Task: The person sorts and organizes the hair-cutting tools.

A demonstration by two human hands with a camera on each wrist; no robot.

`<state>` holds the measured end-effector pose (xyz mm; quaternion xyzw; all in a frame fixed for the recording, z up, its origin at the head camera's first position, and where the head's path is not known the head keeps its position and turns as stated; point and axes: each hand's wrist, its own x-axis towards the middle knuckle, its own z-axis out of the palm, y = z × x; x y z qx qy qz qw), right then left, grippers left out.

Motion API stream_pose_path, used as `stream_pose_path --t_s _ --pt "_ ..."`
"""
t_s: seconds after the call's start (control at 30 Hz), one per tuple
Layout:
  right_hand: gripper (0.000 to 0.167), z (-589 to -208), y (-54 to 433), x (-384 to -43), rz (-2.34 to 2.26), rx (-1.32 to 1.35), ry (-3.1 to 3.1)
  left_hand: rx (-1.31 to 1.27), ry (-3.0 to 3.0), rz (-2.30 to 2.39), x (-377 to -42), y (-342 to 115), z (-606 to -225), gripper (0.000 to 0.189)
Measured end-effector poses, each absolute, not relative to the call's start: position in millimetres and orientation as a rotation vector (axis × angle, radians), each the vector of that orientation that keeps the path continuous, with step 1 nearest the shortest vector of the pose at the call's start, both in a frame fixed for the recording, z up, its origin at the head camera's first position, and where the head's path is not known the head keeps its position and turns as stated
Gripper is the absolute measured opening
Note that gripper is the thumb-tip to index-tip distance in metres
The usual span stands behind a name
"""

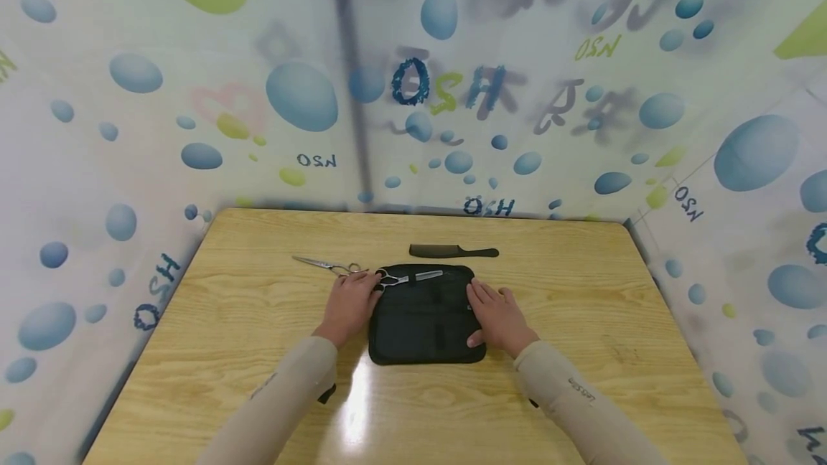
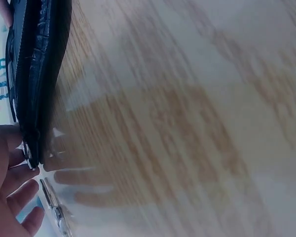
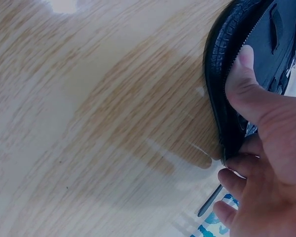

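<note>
An open black zippered case (image 1: pixel 423 339) lies on the table between my two hands. Silver thinning scissors (image 1: pixel 428 275) sit across its upper part, passing under a small strap, with their finger rings by my left hand (image 1: pixel 349 300). That hand grips the case's upper left corner; in the left wrist view, its fingers (image 2: pixel 20 197) meet the corner beside the zip. My right hand (image 1: pixel 499 318) holds the right edge. The thumb (image 3: pixel 242 74) presses on the inner side in the right wrist view, and fingers reach the far corner. Another pair of scissors (image 1: pixel 316 262) lies just beyond my left hand.
A black comb (image 1: pixel 446 251) lies behind the case, its handle to the right. The wooden table (image 1: pixel 226 307) ends at a wall (image 1: pixel 258 41) printed with blue and green spots, and similar walls stand at both sides.
</note>
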<state>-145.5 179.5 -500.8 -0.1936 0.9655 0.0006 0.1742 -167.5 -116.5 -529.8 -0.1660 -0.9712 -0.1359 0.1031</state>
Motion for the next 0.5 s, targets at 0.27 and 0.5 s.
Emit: stream_pose_path --t_s 0.27,0.5 --pt "0.099 -499 179 -145 0.02 -0.551 2.736 -0.474 -2.913 -0.384 -168 -110 -525 0.035" --pt "0.099 -499 178 -145 0.034 -0.545 2.729 -0.491 -2.892 -0.249 -171 -102 -528 0.034"
